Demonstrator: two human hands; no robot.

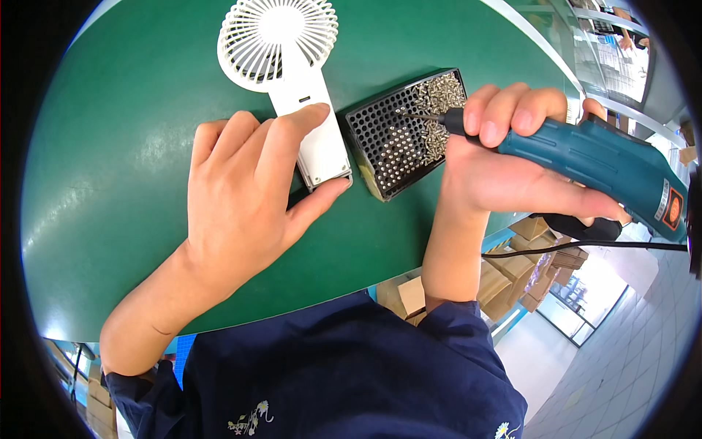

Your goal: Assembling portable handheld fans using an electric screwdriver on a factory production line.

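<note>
A white handheld fan [319, 146] lies on the green table, its round slatted head [248, 51] pointing away from me. My left hand [241, 168] grips the handle, thumb at the near end and index finger across the top face. In my right hand [504, 146] is a teal electric screwdriver [585, 150], held nearly level with its bit [423, 115] pointing left. The bit's tip is over a black screw tray [373, 139] full of small holes. Silver screws [442, 95] are heaped at the tray's right side, and several stand in the holes.
The green tabletop [131, 161] curves round in front of me. A black cord [585, 244] runs below the screwdriver. Cardboard boxes [512, 282] stand on the floor side to the right, beyond the table edge. Another person's arm [625, 36] shows at the far right.
</note>
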